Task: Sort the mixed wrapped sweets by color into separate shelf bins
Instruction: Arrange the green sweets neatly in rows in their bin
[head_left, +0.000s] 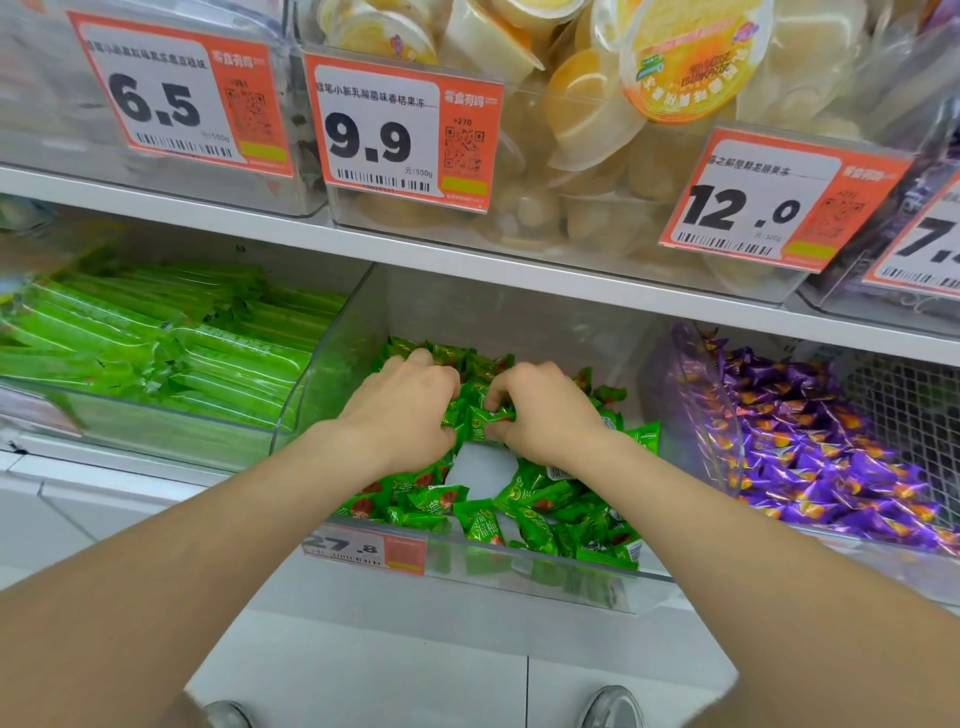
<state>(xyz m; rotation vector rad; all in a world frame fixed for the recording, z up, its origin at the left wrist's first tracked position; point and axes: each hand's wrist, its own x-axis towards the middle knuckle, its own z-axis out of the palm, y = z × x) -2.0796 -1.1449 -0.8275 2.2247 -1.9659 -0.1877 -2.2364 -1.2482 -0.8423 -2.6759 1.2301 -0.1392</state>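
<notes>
Both my hands reach into the middle clear bin (519, 571) on the lower shelf, which holds several green wrapped sweets (524, 514). My left hand (405, 405) lies over the pile with its fingers curled down into the green sweets. My right hand (535, 410) pinches a green sweet (488, 418) between thumb and fingers. A bare white patch of the bin floor (480, 470) shows just below my hands. The bin to the right (691, 415) holds purple wrapped sweets (810, 457).
Left of the middle bin, a clear bin holds long green packets (156, 348). The upper shelf (467, 260) carries bins of pale jelly cups (597, 114) with orange price tags (410, 135). A price tag (363, 548) marks the middle bin's front. Shoes (613, 709) show below.
</notes>
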